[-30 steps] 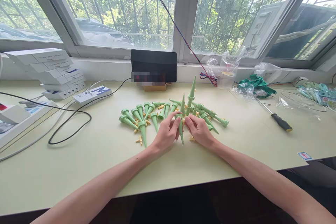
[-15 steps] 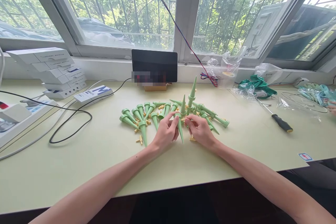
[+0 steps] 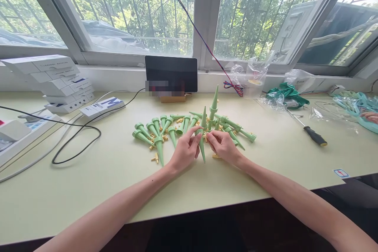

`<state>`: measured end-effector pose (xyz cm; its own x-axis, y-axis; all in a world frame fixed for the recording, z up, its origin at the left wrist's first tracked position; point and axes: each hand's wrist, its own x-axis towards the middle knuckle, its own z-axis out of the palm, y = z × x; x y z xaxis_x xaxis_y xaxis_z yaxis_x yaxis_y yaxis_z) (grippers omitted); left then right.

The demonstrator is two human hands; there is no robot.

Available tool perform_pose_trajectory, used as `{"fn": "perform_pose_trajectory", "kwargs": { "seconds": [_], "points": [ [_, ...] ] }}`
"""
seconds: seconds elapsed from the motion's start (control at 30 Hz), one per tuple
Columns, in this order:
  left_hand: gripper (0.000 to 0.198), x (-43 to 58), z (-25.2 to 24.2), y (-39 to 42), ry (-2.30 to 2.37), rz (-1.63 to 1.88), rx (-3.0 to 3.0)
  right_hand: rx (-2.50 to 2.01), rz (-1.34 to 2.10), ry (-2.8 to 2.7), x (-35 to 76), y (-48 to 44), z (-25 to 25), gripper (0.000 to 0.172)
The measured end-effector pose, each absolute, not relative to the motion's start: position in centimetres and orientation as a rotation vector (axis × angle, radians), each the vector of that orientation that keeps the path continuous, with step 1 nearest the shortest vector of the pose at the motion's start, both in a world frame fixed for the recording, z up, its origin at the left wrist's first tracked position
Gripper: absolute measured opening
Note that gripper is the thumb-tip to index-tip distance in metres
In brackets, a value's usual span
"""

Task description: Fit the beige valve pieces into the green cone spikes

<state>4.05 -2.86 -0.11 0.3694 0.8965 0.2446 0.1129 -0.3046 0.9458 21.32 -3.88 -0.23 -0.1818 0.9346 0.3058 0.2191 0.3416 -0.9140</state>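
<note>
- Your table (image 3: 112, 189) carries the whole job, spread in front of the dark screen (image 3: 171, 73).
- The left spikes (image 3: 158, 147) fan out loosely, with small yellow fittings (image 3: 156, 157) scattered around them; these look mostly left to do. The right spikes (image 3: 248, 134) lie heaped, some with yellow showing near the wide end, so you have probably fitted several. Overlap hides the count.
- Your left hand (image 3: 184, 151) is closed around one spike near its collar. Your right hand (image 3: 223, 143) pinches a fitting between thumb and fingers.
- The upright spike (image 3: 214, 104) stands point up behind your hands, a speck of yellow at its collar, and looks done.
- The held spike (image 3: 202, 149) points down toward you, between your hands and in front of the others.
- The held fitting (image 3: 205, 136) is right by that spike's collar; you seem to be midway through joining the two, though I cannot tell whether it is seated.
- Against half a second ago, more of another person's hand (image 3: 370, 117) shows at the right edge, less of your held fitting is visible, and your fingers sit closer to the spike. The spikes on the table lie unchanged.
</note>
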Motion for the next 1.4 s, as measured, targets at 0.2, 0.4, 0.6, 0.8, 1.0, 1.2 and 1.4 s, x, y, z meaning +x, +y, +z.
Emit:
{"fn": "perform_pose_trajectory", "kwargs": {
  "seconds": [0.2, 0.4, 0.6, 0.8, 1.0, 1.2, 1.4],
  "points": [
    [0.037, 4.0, -0.1, -2.8, 0.897, 1.041, 1.718, -1.035, 1.060, -1.559, 21.1, -4.0, 0.1, 0.043],
    [0.038, 4.1, -0.2, -2.7, 0.894, 1.036, 1.714, -1.030, 1.092, -1.528, 21.1, -3.8, -0.2, 0.042],
    [0.042, 4.3, 0.1, -2.5, 0.868, 1.012, 1.578, -1.025, 1.024, -1.576, 21.1, -3.9, -0.3, 0.042],
    [0.043, 4.4, 0.8, -2.6, 0.835, 0.935, 1.410, -1.028, 0.846, -1.689, 21.1, -3.8, -0.6, 0.042],
    [0.027, 4.3, 0.9, -2.8, 0.830, 0.920, 1.318, -1.005, 0.761, -1.741, 21.2, -3.7, -0.8, 0.044],
    [0.026, 4.3, 1.3, -2.5, 0.808, 0.846, 1.170, -0.992, 0.703, -1.786, 21.2, -3.7, -0.7, 0.047],
    [0.029, 4.2, 1.4, -2.3, 0.792, 0.711, 1.098, -0.993, 0.660, -1.798, 21.2, -3.8, -0.5, 0.049]
  ]
}}
